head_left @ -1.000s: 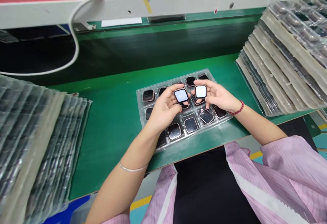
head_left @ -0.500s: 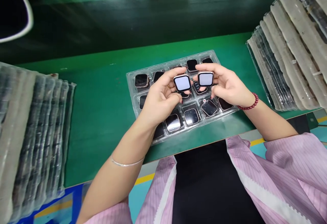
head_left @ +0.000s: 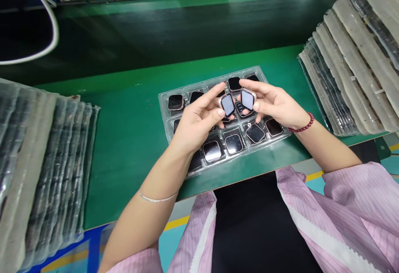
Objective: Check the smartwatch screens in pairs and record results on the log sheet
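From where I stand, the person's left hand [head_left: 199,117] grips a dark, rounded-square smartwatch body with a pale bluish screen [head_left: 227,105], pinched between the thumb and the curled fingers, the forefinger stretched out above it. The right hand [head_left: 277,104] pinches a second smartwatch body with a pale grey screen [head_left: 247,99] in much the same way, thumb at its lower edge and forefinger reaching over the top. The two watches are held near each other, a narrow gap between them, both tilted, above a clear plastic compartment tray [head_left: 204,84] on the green bench [head_left: 124,161]. More dark-screened watches sit in the tray's compartments; in the front row, one black rounded-square watch [head_left: 255,133] lies turned askew in its place. A dark red bead bracelet [head_left: 302,125] circles the right wrist, and a thin silver bangle [head_left: 158,199] the left forearm. Well apart on either side stand a stack of clear plastic trays [head_left: 52,161] at left and a taller leaning stack of greyish trays [head_left: 352,69] at right.
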Tool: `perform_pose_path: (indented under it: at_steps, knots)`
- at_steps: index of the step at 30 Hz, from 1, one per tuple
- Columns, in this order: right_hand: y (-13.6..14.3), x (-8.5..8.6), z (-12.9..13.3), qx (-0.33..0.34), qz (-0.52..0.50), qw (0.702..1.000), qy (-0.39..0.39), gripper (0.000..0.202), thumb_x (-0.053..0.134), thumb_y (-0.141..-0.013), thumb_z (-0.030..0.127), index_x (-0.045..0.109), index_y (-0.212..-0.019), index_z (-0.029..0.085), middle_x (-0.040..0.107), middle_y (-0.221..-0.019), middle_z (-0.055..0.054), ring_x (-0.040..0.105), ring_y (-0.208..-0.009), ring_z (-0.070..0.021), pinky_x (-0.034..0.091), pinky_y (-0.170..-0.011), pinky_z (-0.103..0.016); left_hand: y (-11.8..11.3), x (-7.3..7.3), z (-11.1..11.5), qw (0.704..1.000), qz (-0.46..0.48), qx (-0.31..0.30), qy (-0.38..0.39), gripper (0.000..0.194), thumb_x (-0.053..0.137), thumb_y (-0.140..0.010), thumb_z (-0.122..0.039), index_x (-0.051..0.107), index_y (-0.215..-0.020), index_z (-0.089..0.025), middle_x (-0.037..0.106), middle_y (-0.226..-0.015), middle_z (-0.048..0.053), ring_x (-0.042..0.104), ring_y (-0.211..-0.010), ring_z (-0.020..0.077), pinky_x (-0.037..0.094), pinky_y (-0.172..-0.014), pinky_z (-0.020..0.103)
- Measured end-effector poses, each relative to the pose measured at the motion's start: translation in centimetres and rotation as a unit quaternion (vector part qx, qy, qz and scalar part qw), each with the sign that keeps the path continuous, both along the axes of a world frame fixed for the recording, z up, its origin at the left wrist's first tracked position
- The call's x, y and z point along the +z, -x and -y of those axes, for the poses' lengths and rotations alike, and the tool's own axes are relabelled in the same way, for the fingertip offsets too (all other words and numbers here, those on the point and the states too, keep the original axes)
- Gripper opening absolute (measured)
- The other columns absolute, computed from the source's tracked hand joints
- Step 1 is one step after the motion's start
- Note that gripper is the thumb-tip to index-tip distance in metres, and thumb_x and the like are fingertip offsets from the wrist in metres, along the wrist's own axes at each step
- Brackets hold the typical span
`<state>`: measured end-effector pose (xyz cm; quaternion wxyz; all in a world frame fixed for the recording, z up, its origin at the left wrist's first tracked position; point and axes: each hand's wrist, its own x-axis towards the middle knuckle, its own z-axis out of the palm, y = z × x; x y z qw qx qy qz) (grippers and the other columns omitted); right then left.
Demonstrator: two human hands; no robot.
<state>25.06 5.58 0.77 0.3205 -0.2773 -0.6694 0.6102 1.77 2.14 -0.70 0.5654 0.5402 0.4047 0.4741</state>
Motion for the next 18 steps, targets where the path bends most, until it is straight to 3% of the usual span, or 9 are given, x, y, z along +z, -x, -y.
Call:
perform_pose_path:
  at_steps: [6,18]
  knots:
    - [0.18,-0.42,-0.08,-0.014,-0.018,0.999,0.042,0.052,0.076,-0.083,0.037,0.059,-0.126,0.014,0.064,-0.116,-0.010,0.062,-0.064,-0.0071,0.056,-0.056,-0.020,0.11,0.07,-0.17,1.000,0.013,-0.002,0.021,0.072,0.084,-0.073,-0.040,0.053,-0.137,-0.027,0.073,-0.098,0.006,0.066,-0.062,0.0132,0.050,-0.052,0.022]
    - [0.50,-0.89,-0.05,-0.027,-0.004,0.999,0.033,0.047,0.074,-0.082,0.030,0.059,-0.124,0.014,0.063,-0.117,-0.011,0.059,-0.059,-0.0054,0.057,-0.055,-0.021,-0.15,0.47,0.01,0.999,0.012,-0.034,0.025,0.057,0.081,-0.077,-0.036,0.056,-0.125,-0.020,0.070,-0.100,0.007,0.062,-0.065,0.0102,0.053,-0.058,0.022]
